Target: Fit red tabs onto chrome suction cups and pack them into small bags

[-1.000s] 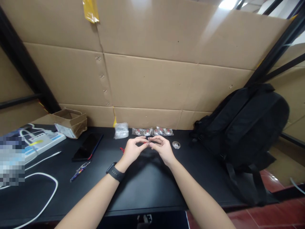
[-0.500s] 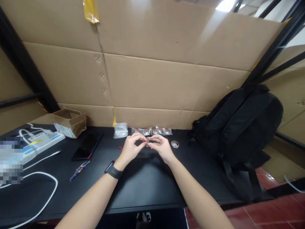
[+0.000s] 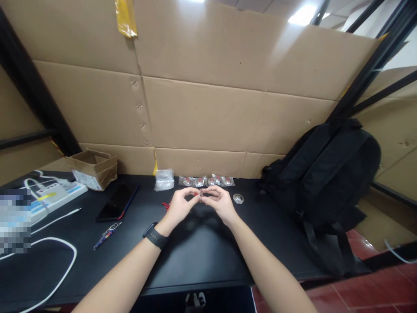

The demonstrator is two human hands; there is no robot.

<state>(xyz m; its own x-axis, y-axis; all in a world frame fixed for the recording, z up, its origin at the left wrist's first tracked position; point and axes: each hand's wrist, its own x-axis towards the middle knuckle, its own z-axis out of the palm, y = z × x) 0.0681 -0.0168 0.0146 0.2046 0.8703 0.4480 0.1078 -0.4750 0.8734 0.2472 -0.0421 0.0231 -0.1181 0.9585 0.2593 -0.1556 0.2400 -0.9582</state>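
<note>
Hands (image 3: 184, 205) (image 3: 223, 204) around thin piece (image 3: 201, 196), packets (image 3: 200, 181) beyond, red-marked, illegible

Improvised workstation of a workshop or storeroom kind; which of the 2 cannot be told. Brown cardboard panels (image 3: 202, 113) form the back wall of a black tabletop (image 3: 198, 261), with yellow tape (image 3: 126, 19) along a seam. Heavy black bars (image 3: 35, 82) frame the bay on 2 sides, as in storage racking. A white power strip (image 3: 73, 193), an open carton (image 3: 106, 171) and small clear packets (image 3: 200, 181) occupy the surface. Beyond: red floor tiles (image 3: 391, 289) and a bright ceiling lamp (image 3: 302, 15).
</note>
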